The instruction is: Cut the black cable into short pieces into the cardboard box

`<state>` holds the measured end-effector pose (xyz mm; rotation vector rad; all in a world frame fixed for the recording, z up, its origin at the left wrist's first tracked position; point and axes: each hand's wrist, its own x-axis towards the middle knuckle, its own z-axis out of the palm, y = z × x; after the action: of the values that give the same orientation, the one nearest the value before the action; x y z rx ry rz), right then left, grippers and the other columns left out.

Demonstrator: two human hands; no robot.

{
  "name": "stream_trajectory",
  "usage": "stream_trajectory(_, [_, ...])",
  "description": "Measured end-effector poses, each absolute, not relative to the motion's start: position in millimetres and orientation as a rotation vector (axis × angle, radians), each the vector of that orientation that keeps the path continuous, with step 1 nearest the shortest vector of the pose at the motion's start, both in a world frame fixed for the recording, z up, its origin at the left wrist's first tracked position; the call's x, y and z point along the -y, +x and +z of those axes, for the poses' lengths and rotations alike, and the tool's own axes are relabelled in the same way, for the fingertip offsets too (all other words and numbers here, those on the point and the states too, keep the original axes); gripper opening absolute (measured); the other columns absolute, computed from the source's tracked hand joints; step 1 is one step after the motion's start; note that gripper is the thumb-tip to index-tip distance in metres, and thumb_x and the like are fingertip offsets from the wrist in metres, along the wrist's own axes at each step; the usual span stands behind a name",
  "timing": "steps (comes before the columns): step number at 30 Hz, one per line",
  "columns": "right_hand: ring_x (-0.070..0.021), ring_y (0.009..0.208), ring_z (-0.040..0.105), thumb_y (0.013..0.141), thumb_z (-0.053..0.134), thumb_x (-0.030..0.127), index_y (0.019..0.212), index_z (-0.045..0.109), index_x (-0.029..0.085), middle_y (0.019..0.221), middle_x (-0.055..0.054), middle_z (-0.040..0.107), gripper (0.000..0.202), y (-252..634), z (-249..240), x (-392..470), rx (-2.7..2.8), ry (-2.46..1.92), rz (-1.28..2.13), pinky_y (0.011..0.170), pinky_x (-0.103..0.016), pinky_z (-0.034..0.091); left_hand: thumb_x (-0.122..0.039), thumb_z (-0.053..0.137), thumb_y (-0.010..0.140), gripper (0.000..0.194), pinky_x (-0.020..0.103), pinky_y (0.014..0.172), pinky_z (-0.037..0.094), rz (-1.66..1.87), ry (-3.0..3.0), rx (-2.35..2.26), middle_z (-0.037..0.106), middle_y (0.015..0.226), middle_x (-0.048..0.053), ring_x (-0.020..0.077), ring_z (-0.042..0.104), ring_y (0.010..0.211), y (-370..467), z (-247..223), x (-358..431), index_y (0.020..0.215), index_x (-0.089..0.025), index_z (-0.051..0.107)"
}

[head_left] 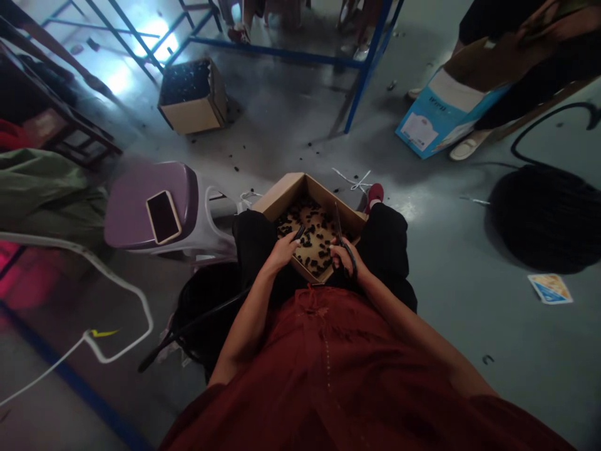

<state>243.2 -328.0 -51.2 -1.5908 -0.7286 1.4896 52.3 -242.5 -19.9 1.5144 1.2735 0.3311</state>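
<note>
An open cardboard box (282,191) rests between my knees, with many small black pieces (321,248) scattered over its bottom. My left hand (283,250) is closed on a short black piece (299,233) above the box's left side. Over the right side, my right hand (348,255) grips black-handled scissors (339,220), whose blades point up and away from me. The two hands are apart, and the scissors do not touch the black piece.
A purple stool (126,203) with a phone (163,217) stands at left. Beyond are a filled carton (190,116), a blue metal frame (282,55) and a blue box (429,119) by a seated person. A black coil (547,219) lies at right.
</note>
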Motion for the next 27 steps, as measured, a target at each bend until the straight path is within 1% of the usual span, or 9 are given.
stream_trajectory(6, [-0.0119, 0.065, 0.058, 0.061, 0.070, 0.038, 0.098, 0.041, 0.024, 0.081, 0.001, 0.060, 0.048, 226.6, -17.1, 307.7, 0.388, -1.235, 1.670, 0.050, -0.020, 0.042, -0.018, 0.050, 0.080, 0.071, 0.021, 0.061, 0.043, 0.397, 1.344, -1.158, 0.062, 0.105, 0.009, 0.0112, 0.055, 0.070, 65.4, 18.9, 257.5, 0.145, -0.014, 0.022])
stream_trajectory(10, [-0.0101, 0.062, 0.056, 0.059, 0.069, 0.031, 0.095, 0.043, 0.024, 0.075, 0.005, 0.056, 0.045, 216.3, -7.9, 299.1, 0.380, -1.127, 1.629, 0.049, -0.019, 0.041, -0.020, 0.052, 0.080, 0.073, 0.020, 0.056, 0.042, 0.382, 1.325, -1.103, 0.062, 0.101, 0.007, 0.0076, 0.051, 0.061, 71.8, 24.7, 267.3, 0.146, -0.017, 0.019])
stream_trajectory(14, [-0.0074, 0.056, 0.049, 0.059, 0.067, 0.026, 0.096, 0.045, 0.024, 0.072, 0.007, 0.049, 0.042, 216.5, -9.6, 296.8, 0.461, -1.135, 1.527, 0.046, -0.018, 0.037, -0.022, 0.055, 0.079, 0.071, 0.020, 0.054, 0.042, 0.356, 1.318, -1.122, 0.061, 0.098, 0.007, 0.0054, 0.047, 0.053, 70.1, 22.7, 278.3, 0.144, -0.018, 0.025])
stream_trajectory(17, [-0.0073, 0.056, 0.046, 0.059, 0.064, 0.026, 0.095, 0.046, 0.024, 0.071, 0.007, 0.047, 0.040, 223.3, -15.3, 292.6, 0.468, -1.152, 1.436, 0.047, -0.019, 0.037, -0.021, 0.054, 0.079, 0.055, 0.021, 0.055, 0.043, 0.305, 1.420, -1.091, 0.063, 0.093, 0.004, 0.0067, 0.048, 0.054, 64.2, 24.7, 288.3, 0.133, -0.019, 0.045])
stream_trajectory(20, [-0.0073, 0.056, 0.046, 0.058, 0.062, 0.026, 0.096, 0.045, 0.024, 0.072, 0.007, 0.046, 0.042, 230.3, -23.4, 287.8, 0.420, -1.185, 1.400, 0.047, -0.019, 0.037, -0.020, 0.048, 0.082, 0.045, 0.023, 0.056, 0.045, 0.242, 1.471, -1.124, 0.063, 0.082, 0.003, 0.0098, 0.051, 0.055, 59.6, 26.3, 296.1, 0.127, -0.017, 0.051])
stream_trajectory(21, [-0.0074, 0.056, 0.046, 0.058, 0.062, 0.026, 0.096, 0.044, 0.024, 0.071, 0.007, 0.046, 0.042, 231.4, -26.3, 286.9, 0.410, -1.202, 1.406, 0.047, -0.019, 0.037, -0.020, 0.047, 0.082, 0.044, 0.024, 0.059, 0.047, 0.242, 1.489, -1.154, 0.064, 0.083, 0.004, 0.0116, 0.054, 0.059, 59.2, 25.8, 297.6, 0.127, -0.017, 0.051])
stream_trajectory(23, [-0.0077, 0.057, 0.046, 0.058, 0.063, 0.027, 0.096, 0.044, 0.024, 0.071, 0.007, 0.046, 0.043, 231.4, -31.9, 286.5, 0.409, -1.231, 1.405, 0.047, -0.020, 0.037, -0.017, 0.047, 0.082, 0.045, 0.029, 0.074, 0.049, 0.282, 1.555, -1.199, 0.065, 0.098, 0.007, 0.0161, 0.060, 0.079, 60.5, 22.9, 299.0, 0.126, -0.017, 0.052])
stream_trajectory(25, [-0.0078, 0.057, 0.047, 0.058, 0.063, 0.028, 0.096, 0.043, 0.024, 0.071, 0.007, 0.047, 0.043, 229.1, -36.4, 287.5, 0.420, -1.251, 1.378, 0.047, -0.019, 0.038, -0.016, 0.048, 0.081, 0.045, 0.032, 0.091, 0.044, 0.325, 1.643, -1.220, 0.061, 0.117, 0.008, 0.0196, 0.056, 0.103, 63.4, 18.8, 298.8, 0.126, -0.018, 0.053])
stream_trajectory(27, [-0.0078, 0.057, 0.047, 0.060, 0.064, 0.030, 0.097, 0.043, 0.025, 0.070, 0.007, 0.047, 0.043, 226.1, -38.8, 289.4, 0.432, -1.272, 1.358, 0.047, -0.019, 0.038, -0.020, 0.050, 0.082, 0.045, 0.033, 0.098, 0.039, 0.317, 1.707, -1.252, 0.058, 0.124, 0.006, 0.0209, 0.052, 0.113, 65.5, 15.1, 297.1, 0.127, -0.021, 0.052])
